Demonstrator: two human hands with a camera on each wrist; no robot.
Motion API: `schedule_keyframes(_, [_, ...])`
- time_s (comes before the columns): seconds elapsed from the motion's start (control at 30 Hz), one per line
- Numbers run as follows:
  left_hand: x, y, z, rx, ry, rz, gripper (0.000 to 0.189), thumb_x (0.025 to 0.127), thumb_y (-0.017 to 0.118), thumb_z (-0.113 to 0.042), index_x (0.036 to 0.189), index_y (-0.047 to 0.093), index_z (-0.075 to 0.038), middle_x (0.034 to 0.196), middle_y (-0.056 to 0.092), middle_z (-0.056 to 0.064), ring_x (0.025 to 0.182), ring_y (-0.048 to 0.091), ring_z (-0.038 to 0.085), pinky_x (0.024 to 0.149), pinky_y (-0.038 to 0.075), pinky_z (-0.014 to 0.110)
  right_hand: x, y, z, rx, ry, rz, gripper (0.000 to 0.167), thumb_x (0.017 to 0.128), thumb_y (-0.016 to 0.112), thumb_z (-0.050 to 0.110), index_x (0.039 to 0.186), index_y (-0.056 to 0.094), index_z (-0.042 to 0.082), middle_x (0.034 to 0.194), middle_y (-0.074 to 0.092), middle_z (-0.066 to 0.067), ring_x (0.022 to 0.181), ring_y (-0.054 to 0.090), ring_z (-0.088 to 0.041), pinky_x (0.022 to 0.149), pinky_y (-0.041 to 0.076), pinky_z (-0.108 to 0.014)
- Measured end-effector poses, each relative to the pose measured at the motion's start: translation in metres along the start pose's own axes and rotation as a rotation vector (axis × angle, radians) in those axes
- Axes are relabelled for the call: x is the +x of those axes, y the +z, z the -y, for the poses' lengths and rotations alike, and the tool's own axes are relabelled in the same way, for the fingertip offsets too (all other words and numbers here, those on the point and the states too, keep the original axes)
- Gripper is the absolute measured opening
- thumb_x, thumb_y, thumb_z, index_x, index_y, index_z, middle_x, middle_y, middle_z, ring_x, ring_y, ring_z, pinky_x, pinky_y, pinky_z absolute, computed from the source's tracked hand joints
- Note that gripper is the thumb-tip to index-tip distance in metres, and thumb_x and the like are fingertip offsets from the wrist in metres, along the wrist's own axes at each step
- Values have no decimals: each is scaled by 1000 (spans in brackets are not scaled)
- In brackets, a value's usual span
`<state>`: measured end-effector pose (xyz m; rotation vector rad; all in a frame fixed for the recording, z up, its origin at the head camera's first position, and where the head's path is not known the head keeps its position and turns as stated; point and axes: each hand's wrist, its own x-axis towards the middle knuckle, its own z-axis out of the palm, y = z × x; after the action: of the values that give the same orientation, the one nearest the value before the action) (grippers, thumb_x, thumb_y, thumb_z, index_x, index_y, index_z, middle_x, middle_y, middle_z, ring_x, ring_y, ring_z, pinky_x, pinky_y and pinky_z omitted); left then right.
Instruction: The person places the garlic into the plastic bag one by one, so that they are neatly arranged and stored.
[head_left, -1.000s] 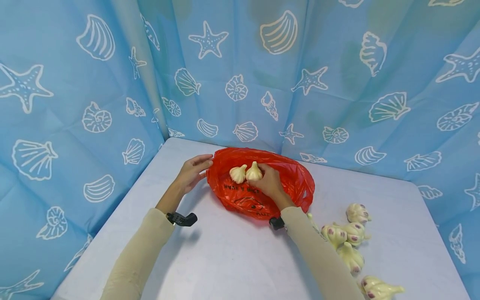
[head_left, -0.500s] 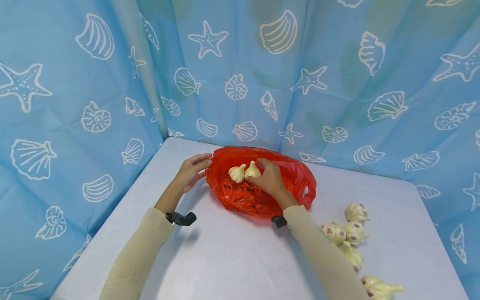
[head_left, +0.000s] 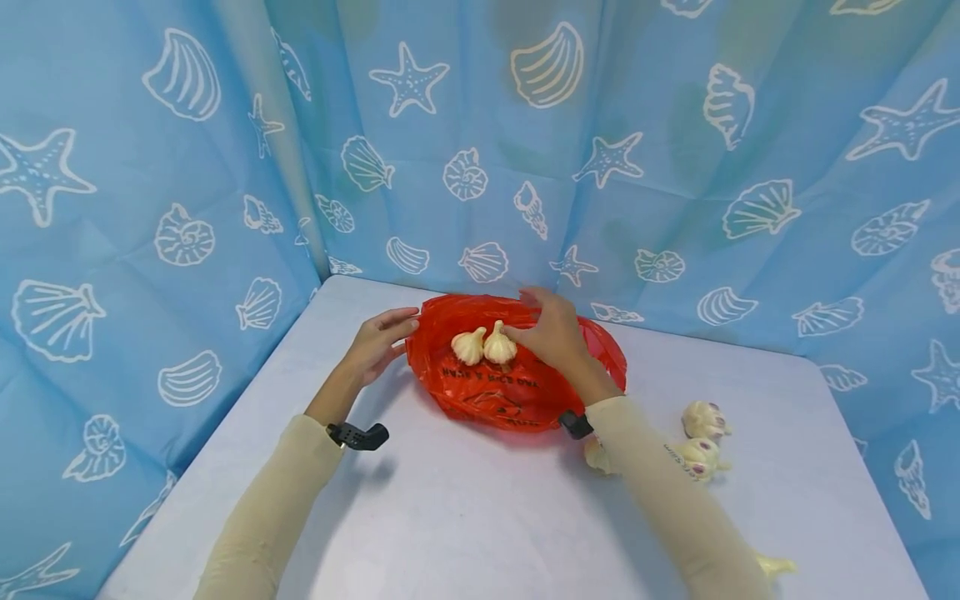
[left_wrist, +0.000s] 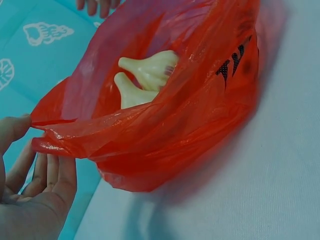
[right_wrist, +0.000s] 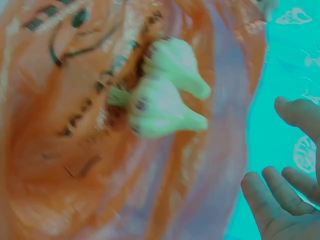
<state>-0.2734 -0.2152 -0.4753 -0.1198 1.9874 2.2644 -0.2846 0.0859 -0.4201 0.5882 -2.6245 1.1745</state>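
Observation:
A red plastic bag with black print lies mouth open at the table's back. Two pale garlic bulbs, a left bulb and a right bulb, sit side by side inside, stems up. At the bag's left edge, my left hand pinches the rim between thumb and fingers; in the left wrist view the film covers a fingertip of this hand. My right hand is over the bag's right part, fingers spread. The right wrist view shows this hand holding nothing, apart from both bulbs.
Further garlic bulbs lie on the right of the white table, among them a bulb with purple marks; my right sleeve partly hides several. A blue shell-print curtain stands behind and to the left.
My right hand has let go of the right garlic bulb and moved up and right, its fingers spreading. The bulb stays in the bag. My left hand keeps its hold on the rim.

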Motion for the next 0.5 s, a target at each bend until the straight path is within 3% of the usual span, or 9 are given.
schedule_keyframes(0.27, [0,1,-2,15,-5,2,50,93,68,-25,138,53,-9,137,54,8,123,51,27,100,47,42,3,-50,6,5,16,-72,65,78,83,20,134,54,3,124,61,-15,113,59,-32,92,52,-45])
schedule_keyframes(0.5, [-2,0,-1,19,-10,-11,46,92,69,-26,135,56,-12,136,54,6,123,52,25,98,48,40,-5,-90,-14,-68,65,-148,66,77,84,22,134,55,5,125,61,-17,112,59,-33,90,52,-48])
